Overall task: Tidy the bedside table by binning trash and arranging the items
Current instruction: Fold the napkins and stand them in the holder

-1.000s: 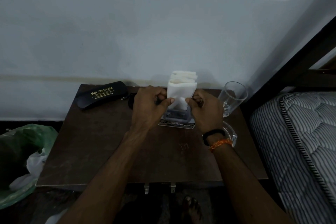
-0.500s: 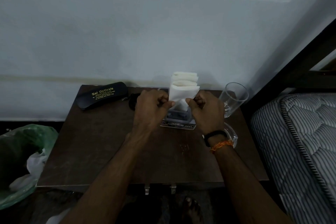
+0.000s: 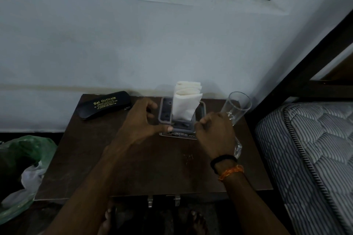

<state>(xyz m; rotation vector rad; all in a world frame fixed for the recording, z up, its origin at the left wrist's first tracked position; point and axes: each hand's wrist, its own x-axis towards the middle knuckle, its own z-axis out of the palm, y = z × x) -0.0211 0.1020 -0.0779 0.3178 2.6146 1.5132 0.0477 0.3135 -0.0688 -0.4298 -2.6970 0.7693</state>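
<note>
Flanking the grey napkin holder (image 3: 181, 120) at the table's (image 3: 133, 168) twelve o'clock edge, the left hand (image 3: 137, 126) is spread, thumb touching its base; the right hand (image 3: 214, 131) is loosely curled, holding nothing visible. A clumsy nudge could topple the upright napkins (image 3: 186, 105), or the right wrist could knock the tilted glass (image 3: 236, 107) at three o'clock. The napkins' long axis points up.

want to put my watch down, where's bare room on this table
Bare wood on the table from the spectacle case to the near edge, left of the left hand. Crowded at the back: napkin holder, right hand, glass.
</note>
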